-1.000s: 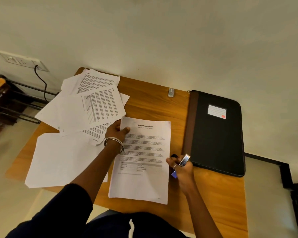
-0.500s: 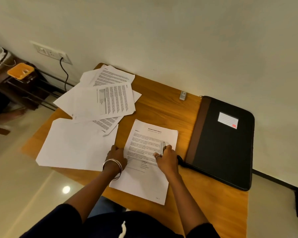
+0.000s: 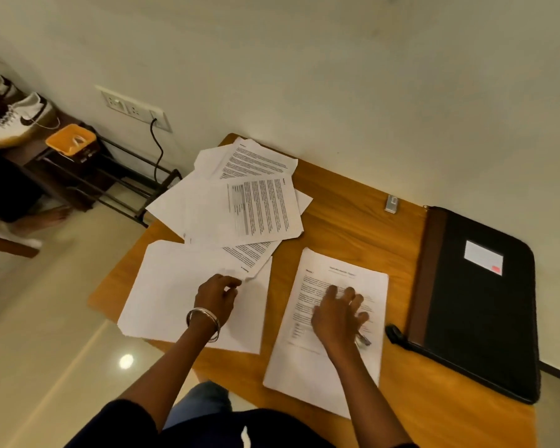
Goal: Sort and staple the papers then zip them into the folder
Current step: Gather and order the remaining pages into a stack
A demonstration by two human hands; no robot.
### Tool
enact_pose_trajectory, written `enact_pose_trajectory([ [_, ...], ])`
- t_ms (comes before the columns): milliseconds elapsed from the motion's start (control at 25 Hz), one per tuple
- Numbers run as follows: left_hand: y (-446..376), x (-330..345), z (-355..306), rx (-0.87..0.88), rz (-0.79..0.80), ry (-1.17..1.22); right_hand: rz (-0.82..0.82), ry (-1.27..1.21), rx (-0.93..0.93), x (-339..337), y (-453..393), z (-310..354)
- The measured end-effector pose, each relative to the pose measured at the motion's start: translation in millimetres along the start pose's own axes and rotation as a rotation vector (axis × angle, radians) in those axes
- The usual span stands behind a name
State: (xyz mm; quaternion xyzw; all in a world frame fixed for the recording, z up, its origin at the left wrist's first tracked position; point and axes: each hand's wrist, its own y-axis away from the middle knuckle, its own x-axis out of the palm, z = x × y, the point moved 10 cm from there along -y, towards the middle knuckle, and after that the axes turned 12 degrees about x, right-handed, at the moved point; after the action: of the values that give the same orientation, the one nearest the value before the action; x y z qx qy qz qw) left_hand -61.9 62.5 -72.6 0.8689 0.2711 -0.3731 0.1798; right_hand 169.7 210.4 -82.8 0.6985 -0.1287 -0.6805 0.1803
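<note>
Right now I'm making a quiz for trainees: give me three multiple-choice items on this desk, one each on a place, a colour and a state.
1. Where does the folder lie on the table?
A. right end
B. left end
C. under the papers

2. What colour is the folder's spine strip?
A. white
B. brown
C. orange

3. What is the right hand doing?
A. gripping the folder
B. hanging off the table
C. resting, fingers spread, on the titled sheet

Key: 1 A, it lies beyond the sheet to the right; 2 B, the strip beside the black cover is brown; 3 C, the fingers spread over the print.
</note>
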Motion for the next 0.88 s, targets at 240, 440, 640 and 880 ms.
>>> enact_pose_trajectory([
  [240,-43,-101,108,-0.176,-0.129,0.059,0.001,-0.159,-0.395,9,20,202],
  [440,-72,-107,149,-0.079,0.238,-0.214,0.045,-0.05,-0.319,38,4,245],
  [640,-97,-108,149,-0.086,0.32,-0.429,0.113,-0.214,-0.264,15,1,237],
  [880,-106,-106,151,-0.138,0.291,-0.429,0.101,-0.16,-0.05,13,-19,243],
])
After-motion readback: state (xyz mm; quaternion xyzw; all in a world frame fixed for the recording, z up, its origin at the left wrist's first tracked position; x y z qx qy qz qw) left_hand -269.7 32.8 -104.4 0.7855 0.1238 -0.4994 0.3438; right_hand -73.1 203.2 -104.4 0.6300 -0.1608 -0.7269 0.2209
